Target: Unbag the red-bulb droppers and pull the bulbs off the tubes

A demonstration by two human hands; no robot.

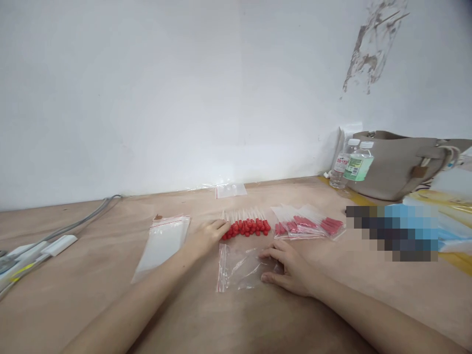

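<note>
A row of sticks with bulbous red tips (pixel 249 227) lies on the table, pale shafts pointing toward the wall. At the row's left end rests my left hand (pixel 212 232), its fingers stretched against the nearest sticks; its thumb is hidden. Just in front lies a flat clear zip bag (pixel 241 270), with its red-lined seal on the left. My right hand (pixel 289 269) lies over the bag's right side, thumb and fingers apart. Right of the row, several filled bags (pixel 308 225) of red-tipped sticks overlap. A stack of flat zip bags (pixel 165 243) sits left of my left hand.
Another clear bag (pixel 231 191) lies by the wall. Two bottles (pixel 358 164) and a grey handbag (pixel 394 167) stand at the back right, near blue and yellow packaging (pixel 453 231). Grey cables (pixel 88 216) and a white power strip (pixel 25 265) occupy the left edge.
</note>
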